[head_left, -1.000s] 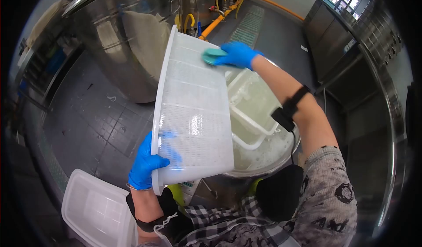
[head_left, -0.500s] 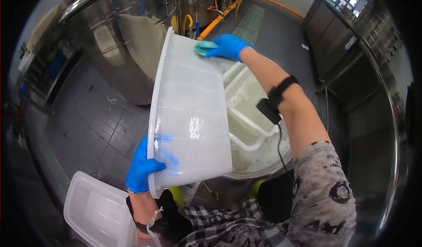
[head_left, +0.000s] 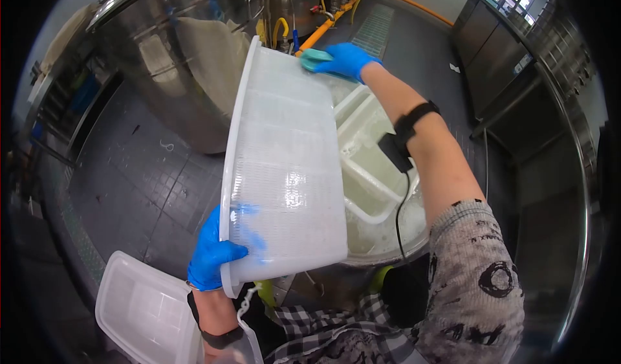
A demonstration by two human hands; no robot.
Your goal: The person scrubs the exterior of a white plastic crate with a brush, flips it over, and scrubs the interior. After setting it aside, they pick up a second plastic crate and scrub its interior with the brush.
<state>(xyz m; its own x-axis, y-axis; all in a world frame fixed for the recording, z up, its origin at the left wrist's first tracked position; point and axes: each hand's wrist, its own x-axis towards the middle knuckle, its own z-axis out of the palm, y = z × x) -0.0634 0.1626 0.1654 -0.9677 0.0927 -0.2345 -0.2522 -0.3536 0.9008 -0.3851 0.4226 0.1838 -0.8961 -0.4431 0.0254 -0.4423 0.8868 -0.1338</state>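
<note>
White perforated plastic basket [head_left: 284, 170] held tilted on edge, filling centre of frame, underside facing camera, rim running from upper centre down to lower left. Left hand [head_left: 212, 251], blue-gloved, at lower left, clamped on the basket's lower rim; thumb outside, fingers wrapped inside and showing blue through the mesh. Right hand [head_left: 346, 60], also blue-gloved, at upper centre, closed on a teal sponge [head_left: 315, 57] and pressing it against the basket's far top edge. Basket thus spans between both hands: bottom corner in the left, top corner under the right. Black strap and small device with trailing cable on the right forearm [head_left: 414, 128]. Behind and right of the basket, round steel basin [head_left: 414, 238] with cloudy soapy water and a white tray [head_left: 369, 170] lying partly submerged. Lower left corner of frame: second white container [head_left: 145, 309] on the floor, just below the left wrist. Upper left: large stainless tank [head_left: 168, 53]. Dark tiled floor [head_left: 129, 183] at left; yellow hoses [head_left: 310, 37] at top centre.
</note>
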